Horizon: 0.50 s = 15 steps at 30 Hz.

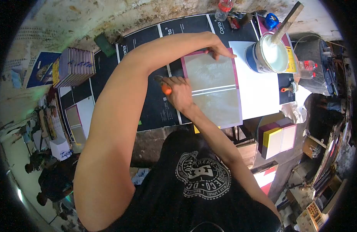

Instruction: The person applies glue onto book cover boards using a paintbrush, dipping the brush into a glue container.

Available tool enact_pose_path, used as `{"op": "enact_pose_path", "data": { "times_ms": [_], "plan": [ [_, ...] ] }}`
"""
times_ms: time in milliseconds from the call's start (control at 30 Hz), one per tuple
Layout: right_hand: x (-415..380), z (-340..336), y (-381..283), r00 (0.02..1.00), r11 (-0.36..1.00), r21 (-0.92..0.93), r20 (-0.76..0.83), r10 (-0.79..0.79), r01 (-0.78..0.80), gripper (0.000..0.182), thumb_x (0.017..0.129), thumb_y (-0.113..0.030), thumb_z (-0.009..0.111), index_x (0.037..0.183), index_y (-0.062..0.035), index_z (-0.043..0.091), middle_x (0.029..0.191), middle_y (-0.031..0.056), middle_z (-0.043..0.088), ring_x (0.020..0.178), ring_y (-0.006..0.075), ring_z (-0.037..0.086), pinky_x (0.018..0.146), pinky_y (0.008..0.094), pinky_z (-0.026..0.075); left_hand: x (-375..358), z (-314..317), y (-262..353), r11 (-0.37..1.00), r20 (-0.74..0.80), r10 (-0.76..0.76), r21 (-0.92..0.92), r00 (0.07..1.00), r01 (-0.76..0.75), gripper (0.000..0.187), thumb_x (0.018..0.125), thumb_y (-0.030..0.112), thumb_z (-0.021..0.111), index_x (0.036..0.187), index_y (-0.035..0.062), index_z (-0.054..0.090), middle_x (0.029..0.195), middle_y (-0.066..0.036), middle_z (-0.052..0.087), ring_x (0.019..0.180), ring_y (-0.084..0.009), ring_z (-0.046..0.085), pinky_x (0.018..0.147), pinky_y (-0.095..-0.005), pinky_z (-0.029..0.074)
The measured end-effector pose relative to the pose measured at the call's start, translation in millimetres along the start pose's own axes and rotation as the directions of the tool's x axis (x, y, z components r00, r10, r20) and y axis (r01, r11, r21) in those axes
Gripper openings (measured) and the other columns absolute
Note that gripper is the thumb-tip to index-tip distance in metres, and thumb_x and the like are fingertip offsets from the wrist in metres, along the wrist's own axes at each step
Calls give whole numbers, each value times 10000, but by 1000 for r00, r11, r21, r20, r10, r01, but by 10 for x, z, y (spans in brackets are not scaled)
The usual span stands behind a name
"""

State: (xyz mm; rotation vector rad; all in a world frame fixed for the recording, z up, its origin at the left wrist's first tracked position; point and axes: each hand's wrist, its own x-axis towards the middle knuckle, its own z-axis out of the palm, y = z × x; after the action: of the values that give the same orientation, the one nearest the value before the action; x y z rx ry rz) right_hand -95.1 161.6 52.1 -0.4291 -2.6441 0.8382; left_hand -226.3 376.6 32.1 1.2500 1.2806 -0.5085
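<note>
A book cover (pixel 213 104) lies on the table, with two grey boards, pale strips between them and a purple-pink border. My left hand (pixel 217 47) reaches across to its far edge; the fingers are apart, one stretched toward the far right corner, touching it or just above. Near the cover's left edge, my right hand (pixel 180 92) is closed around a tool with an orange handle (pixel 166 89). The tool's working end is mostly hidden, so its kind does not show. White sheets (pixel 259 92) lie right of the cover.
An open bucket of white paste (pixel 259 56) with a wooden stick (pixel 288 22) stands at right. Beside it lies a brush (pixel 289 89). Stacked books (pixel 76 67) stand at left. A bottle (pixel 223 11) is at the back. More covers (pixel 277 141) are stacked lower right. People (pixel 56 176) are at lower left.
</note>
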Motion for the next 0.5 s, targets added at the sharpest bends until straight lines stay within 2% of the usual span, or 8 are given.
{"op": "enact_pose_path", "data": {
  "times_ms": [33,133,167,233,300,333,433,500],
  "plan": [
    [-64,-69,-26,1000,999,41,6,-23,23,380,771,-99,630,1147,-145,663,1007,90,661,929,287,610,818,409,434,-14,12,-2,1000,-10,0,6,1000,0,1016,787,902,173,1574,269,62,1508,-114,421,1015,-235,499,749,-366,416],
    [-126,-325,287,966,993,23,-228,118,-116,385,766,-96,636,1147,-141,667,1018,94,666,948,293,599,826,410,422,-12,78,-71,1000,-76,16,-9,997,-16,1035,781,908,174,1573,245,114,1520,-107,407,1142,-215,478,741,-351,405],
    [-63,-436,306,939,980,-86,-312,143,-177,387,761,-84,628,1141,-137,674,1018,104,674,953,302,599,825,412,417,1,102,-105,999,-70,7,-37,998,-9,1042,778,910,175,1573,239,114,1526,-101,398,1163,-212,470,739,-344,402],
    [-103,-133,529,937,972,-104,-305,171,-211,427,750,-82,625,1170,-147,668,1052,112,669,949,312,598,824,431,421,19,105,-91,997,-61,3,-77,998,-8,1055,774,913,177,1573,227,113,1539,-90,381,1205,-206,453,734,-329,394],
    [-275,75,357,994,992,-96,-91,67,-76,449,745,-85,638,1189,-145,659,1063,114,666,940,317,595,827,436,429,-33,91,-40,998,-38,-57,-33,998,56,1070,761,922,155,1574,230,80,1551,-73,362,1272,-204,412,733,-327,390],
    [-299,-99,83,998,998,0,17,63,-63,445,730,-47,632,1166,-129,666,1049,111,672,947,319,605,840,426,447,-59,93,-25,996,-24,-90,-9,996,90,1077,755,926,143,1574,231,64,1557,-64,353,1305,-203,392,732,-326,388],
    [-547,-371,-32,992,998,46,-110,55,-50,425,722,-16,632,1131,-121,680,1036,106,679,982,302,614,868,400,454,-71,159,1,995,-52,-95,1,994,95,1085,745,932,130,1575,237,48,1569,-40,334,1311,-194,392,722,-325,386],
    [-628,-462,354,975,999,5,-213,54,-54,440,778,-72,592,1216,-85,632,1117,129,644,1061,328,573,920,438,411,-116,245,-17,998,-98,-54,-27,994,52,1083,743,933,135,1574,243,53,1575,-28,322,1289,-192,407,719,-322,386]
  ]
}}
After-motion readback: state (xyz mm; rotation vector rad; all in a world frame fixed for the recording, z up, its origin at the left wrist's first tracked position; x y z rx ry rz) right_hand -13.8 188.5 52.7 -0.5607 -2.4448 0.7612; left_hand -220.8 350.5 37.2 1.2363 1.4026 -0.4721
